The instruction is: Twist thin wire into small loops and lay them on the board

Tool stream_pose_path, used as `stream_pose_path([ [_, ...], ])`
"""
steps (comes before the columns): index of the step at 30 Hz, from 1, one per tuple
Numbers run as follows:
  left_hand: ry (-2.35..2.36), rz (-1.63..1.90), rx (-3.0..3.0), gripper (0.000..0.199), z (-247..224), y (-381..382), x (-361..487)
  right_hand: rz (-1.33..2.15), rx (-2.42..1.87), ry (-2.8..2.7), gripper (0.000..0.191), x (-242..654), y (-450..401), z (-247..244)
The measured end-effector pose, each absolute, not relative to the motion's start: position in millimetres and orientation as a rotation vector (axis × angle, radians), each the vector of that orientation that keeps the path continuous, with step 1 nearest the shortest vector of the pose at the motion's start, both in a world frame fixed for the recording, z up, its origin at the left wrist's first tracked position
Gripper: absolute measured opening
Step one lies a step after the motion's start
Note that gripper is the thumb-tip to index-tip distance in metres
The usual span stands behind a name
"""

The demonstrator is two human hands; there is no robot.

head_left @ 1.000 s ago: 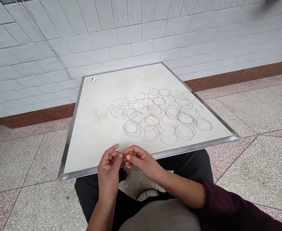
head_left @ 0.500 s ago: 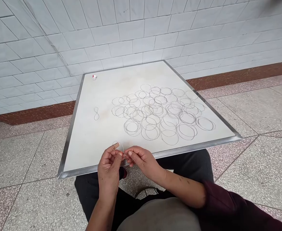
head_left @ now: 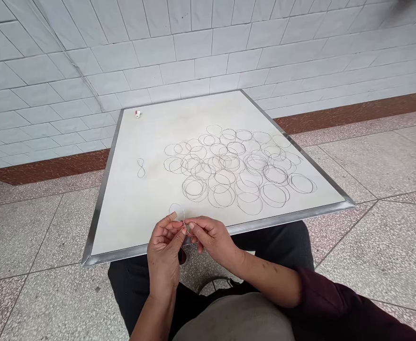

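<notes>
Over the table's front edge, my left hand (head_left: 167, 239) and my right hand (head_left: 208, 234) meet, both closed on one thin wire loop (head_left: 177, 204). Thumb and fingers of each hand pinch the wire where it crosses. A round part of it sticks up past my left fingertips, and a smaller bend shows between the two hands. At the left of the table lies a wire twisted into a figure eight (head_left: 141, 168). Several round wire rings (head_left: 229, 163) lie spread and overlapping across the middle and right.
The white table (head_left: 122, 208) has a grey metal rim (head_left: 289, 218). A small white and red item (head_left: 138, 114) sits at its far left corner. Behind stands a white tiled wall (head_left: 194, 45). My legs (head_left: 279, 246) are under the front edge.
My left hand has shifted slightly right, closer to my right hand. The loop's upper round has moved right and up with it. The rings on the table lie as before.
</notes>
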State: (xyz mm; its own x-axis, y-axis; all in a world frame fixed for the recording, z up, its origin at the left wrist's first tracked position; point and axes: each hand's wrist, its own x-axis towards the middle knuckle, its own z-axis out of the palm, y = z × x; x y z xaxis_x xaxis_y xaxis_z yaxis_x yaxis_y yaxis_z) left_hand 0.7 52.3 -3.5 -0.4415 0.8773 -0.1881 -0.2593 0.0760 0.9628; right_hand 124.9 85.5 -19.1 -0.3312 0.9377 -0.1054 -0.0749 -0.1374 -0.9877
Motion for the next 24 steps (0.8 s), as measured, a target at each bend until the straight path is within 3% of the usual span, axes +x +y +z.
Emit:
stream_pose_path([
  [24,1.307,1.526,0.506,0.049,-7,55,5,1.629,-1.012,-1.214,0.036,119,89,-29],
])
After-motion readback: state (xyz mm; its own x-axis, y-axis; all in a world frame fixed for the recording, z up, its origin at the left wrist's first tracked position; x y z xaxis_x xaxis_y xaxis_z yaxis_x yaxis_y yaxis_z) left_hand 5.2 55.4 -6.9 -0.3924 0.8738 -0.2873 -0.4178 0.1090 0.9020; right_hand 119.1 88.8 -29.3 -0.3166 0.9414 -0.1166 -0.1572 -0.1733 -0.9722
